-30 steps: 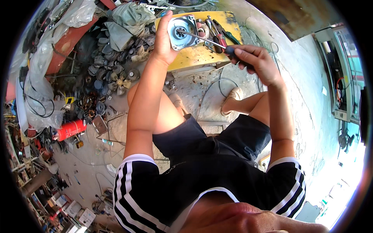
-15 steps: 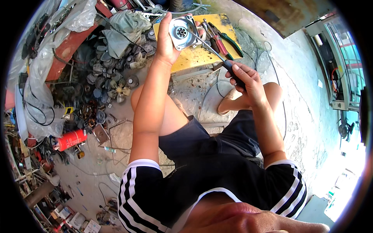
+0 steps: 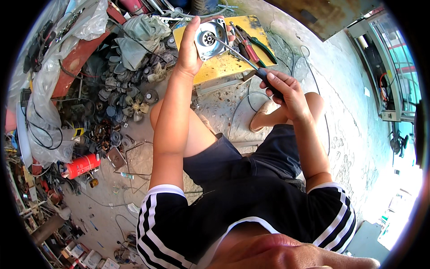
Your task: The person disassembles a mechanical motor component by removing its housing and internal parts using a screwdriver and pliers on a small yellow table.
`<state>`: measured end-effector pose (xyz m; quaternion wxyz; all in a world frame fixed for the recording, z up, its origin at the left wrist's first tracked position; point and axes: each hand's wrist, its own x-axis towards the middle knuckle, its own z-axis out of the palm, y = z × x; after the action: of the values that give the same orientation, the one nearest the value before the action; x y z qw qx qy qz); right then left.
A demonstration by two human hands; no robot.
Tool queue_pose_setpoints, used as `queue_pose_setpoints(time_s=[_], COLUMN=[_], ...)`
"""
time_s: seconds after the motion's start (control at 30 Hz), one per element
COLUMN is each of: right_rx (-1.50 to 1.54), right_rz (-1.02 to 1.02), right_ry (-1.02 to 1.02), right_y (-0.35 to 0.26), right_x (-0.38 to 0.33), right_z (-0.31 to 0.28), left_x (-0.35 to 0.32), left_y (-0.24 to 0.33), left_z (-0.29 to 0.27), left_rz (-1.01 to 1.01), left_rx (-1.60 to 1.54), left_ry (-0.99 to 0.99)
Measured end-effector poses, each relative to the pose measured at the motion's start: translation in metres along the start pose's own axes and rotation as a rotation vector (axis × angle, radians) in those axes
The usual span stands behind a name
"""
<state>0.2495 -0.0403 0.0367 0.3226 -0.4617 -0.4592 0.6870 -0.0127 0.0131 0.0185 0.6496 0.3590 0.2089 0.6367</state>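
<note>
Over the yellow table (image 3: 210,71), a metal cover (image 3: 209,39) is clasped by the left hand (image 3: 190,49), arm (image 3: 169,121) outstretched. By the tightly curled right hand (image 3: 289,92), a screwdriver (image 3: 263,75) is gripped and angled toward the cover.

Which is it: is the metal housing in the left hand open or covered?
Open: the metal housing shows its central hub uncovered.

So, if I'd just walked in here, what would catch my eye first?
Probably the silvery metal part in the left hand, top center, with the right hand pointing a screwdriver toward its middle. Below and behind them is a bright yellow table with green-handled pliers. Then, at left, a jumbled heap of parts and a red cylinder on its side.
</note>
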Motion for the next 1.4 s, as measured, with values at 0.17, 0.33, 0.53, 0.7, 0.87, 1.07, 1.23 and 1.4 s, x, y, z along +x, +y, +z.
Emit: queue_pose_setpoints(time_s=[0.17,0.33,0.53,0.7,0.87,1.07,1.23,1.4], right_rx=[-0.017,-0.009,0.104,0.237,0.309,0.287,0.189,0.145], right_rz=[-0.003,-0.004,0.038,0.061,0.079,0.039,0.037,0.021], right_ry=[-0.001,-0.011,-0.023,-0.066,-0.069,-0.069,-0.044,-0.032], right_y=[0.002,0.005,0.016,0.027,0.029,0.029,0.027,0.021], right_x=[0.000,0.001,0.003,0.007,0.008,0.004,0.002,-0.001], right_z=[-0.002,-0.004,-0.001,0.005,0.006,-0.003,-0.004,-0.002], left_x=[-0.001,-0.001,-0.001,0.003,0.002,0.004,0.000,0.000], left_y=[-0.003,-0.003,-0.001,-0.007,-0.007,-0.009,-0.003,-0.004], left_z=[-0.001,-0.003,-0.003,-0.008,-0.008,-0.005,-0.003,-0.003], left_rz=[-0.023,-0.046,-0.105,-0.131,-0.140,-0.091,-0.041,-0.015], left_rx=[-0.013,0.002,-0.011,-0.119,-0.109,-0.118,-0.003,0.016], left_ry=[-0.011,-0.042,0.017,0.036,0.044,0.090,0.038,-0.008])
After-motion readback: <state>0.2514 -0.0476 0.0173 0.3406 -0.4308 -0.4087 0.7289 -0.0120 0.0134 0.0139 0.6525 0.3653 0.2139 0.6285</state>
